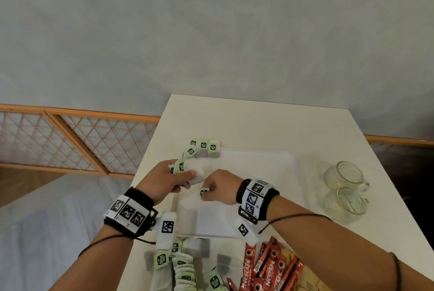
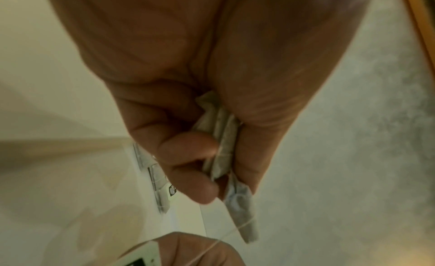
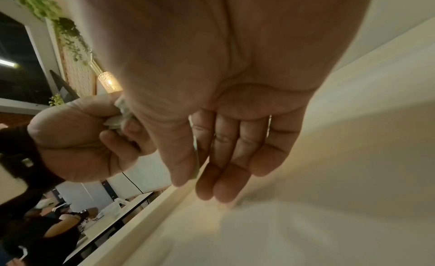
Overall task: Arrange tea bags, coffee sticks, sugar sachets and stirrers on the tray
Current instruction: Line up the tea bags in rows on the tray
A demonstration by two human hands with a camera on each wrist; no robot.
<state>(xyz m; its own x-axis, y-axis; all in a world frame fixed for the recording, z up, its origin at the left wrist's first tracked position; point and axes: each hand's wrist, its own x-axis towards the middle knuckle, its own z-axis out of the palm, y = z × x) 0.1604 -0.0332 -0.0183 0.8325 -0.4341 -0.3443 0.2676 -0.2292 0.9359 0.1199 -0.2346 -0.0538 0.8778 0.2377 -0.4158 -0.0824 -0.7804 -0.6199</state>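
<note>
While the left hand (image 1: 164,179) grips a bunch of limp, featherlight paper tea bags (image 2: 223,145) above the white plastic tray (image 1: 270,168), the right hand (image 1: 219,187) pinches one green tag (image 1: 203,191); bags likely safer held by the body.

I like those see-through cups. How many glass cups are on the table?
2. Both stand at the table's right side, beside the tray: one glass cup farther back, the other glass cup just in front, touching it.

Perhaps a café or shared workroom — long tables (image 3: 113,218), hanging greenery (image 3: 70,37), lattice panelling (image 1: 70,140).
</note>
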